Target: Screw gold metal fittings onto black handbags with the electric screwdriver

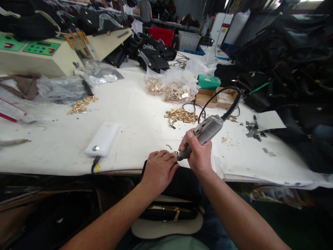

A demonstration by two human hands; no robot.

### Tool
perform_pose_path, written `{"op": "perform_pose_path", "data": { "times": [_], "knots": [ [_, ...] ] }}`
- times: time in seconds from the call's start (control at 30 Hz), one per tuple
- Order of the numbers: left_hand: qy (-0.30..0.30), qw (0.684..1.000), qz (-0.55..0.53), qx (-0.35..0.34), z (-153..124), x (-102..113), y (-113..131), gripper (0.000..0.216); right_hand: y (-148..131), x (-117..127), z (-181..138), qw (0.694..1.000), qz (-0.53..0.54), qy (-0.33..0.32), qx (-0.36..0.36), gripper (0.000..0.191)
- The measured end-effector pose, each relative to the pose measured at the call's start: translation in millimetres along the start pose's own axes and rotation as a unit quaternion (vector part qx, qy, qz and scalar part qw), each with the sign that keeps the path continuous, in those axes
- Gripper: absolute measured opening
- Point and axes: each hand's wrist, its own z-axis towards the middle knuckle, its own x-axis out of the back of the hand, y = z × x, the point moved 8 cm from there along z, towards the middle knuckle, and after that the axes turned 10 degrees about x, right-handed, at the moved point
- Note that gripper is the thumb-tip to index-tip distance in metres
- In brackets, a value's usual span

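Note:
My right hand is wrapped round a grey electric screwdriver, which tilts down to the left with its cord looping off the rear end. The screwdriver's tip meets a small gold metal fitting at the table's front edge. Beside that tip, my left hand is closed over the edge of a black bag, its fingers pressed together and partly hiding the fitting. The bag hangs over the table edge towards my lap, where a gold zipper shows. Tiny black screws lie just beyond my left fingers.
On the white table lie a pile of gold fittings, plastic bags of fittings, small cardboard boxes and a white power bank with a cable. Black bags are heaped right; a cream machine stands left. A person is far back.

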Motion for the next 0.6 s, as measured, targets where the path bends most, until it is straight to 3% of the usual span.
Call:
{"op": "perform_pose_path", "data": {
  "times": [0.6],
  "knots": [
    [0.007, 1.0, 0.004, -0.006, 0.9, 1.0, 0.9, 0.015, 2.8, -0.3, -3.9, 1.0, -0.003, 0.001, -0.012, 0.035]
  ]
}}
